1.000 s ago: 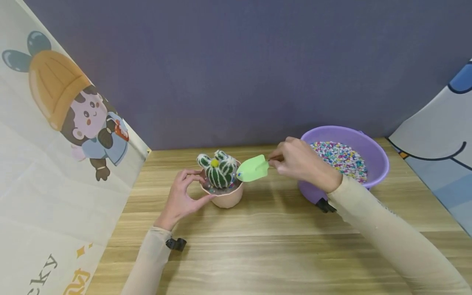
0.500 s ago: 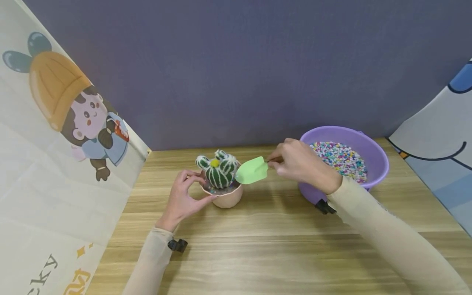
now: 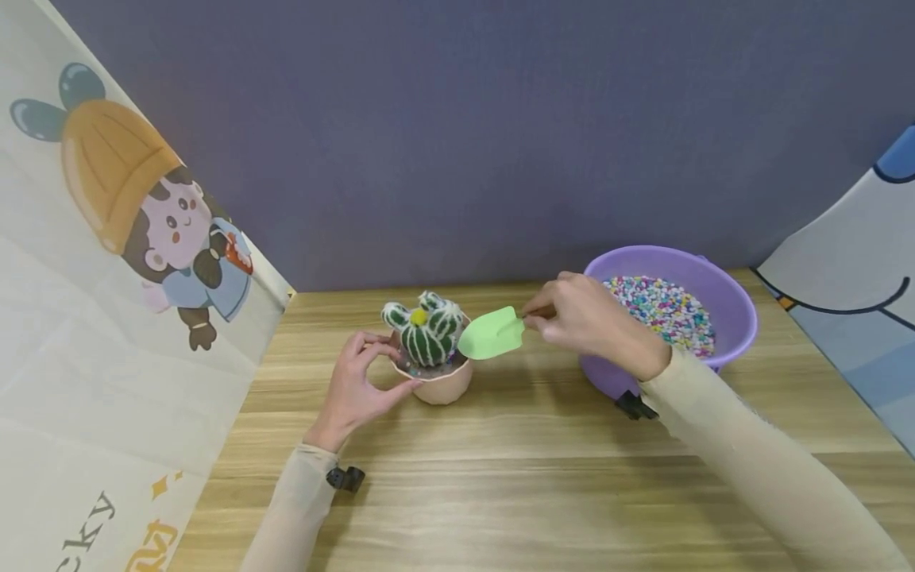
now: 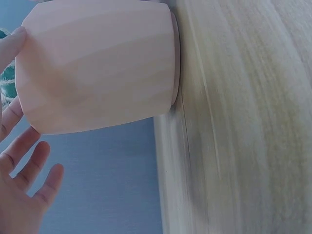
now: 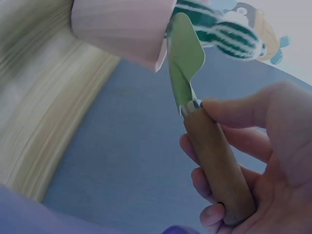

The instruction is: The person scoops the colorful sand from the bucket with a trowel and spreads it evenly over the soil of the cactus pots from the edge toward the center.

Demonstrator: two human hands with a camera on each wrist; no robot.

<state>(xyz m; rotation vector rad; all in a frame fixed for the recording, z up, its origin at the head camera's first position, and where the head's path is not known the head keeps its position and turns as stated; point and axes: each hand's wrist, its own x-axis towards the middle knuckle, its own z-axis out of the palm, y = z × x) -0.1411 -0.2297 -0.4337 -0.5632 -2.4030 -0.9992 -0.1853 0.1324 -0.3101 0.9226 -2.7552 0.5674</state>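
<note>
A pink flower pot (image 3: 449, 389) stands on the table, holding a green-and-white striped cactus (image 3: 426, 343) with a yellow tuft. Around the cactus base lies dark soil with a few coloured pebbles. My left hand (image 3: 355, 389) steadies the pot at its left side, thumb and fingertips on the rim. In the right wrist view, my right hand (image 5: 273, 146) grips the wooden handle (image 5: 214, 163) of a small green trowel (image 3: 492, 334). The trowel's blade tip is over the pot's right rim, beside the cactus, and no pebbles show on the blade.
A purple basin (image 3: 739, 326) with many small coloured pebbles (image 3: 665, 311) stands at the right, partly behind my right hand and forearm. A dark blue partition (image 3: 457, 143) rises behind the wooden table (image 3: 486, 492). Printed panels flank both sides.
The few coloured pebbles at the trowel's tip are gone from the blade. The trowel has tilted slightly, staying at the pot's rim. My left hand keeps its hold on the pot.
</note>
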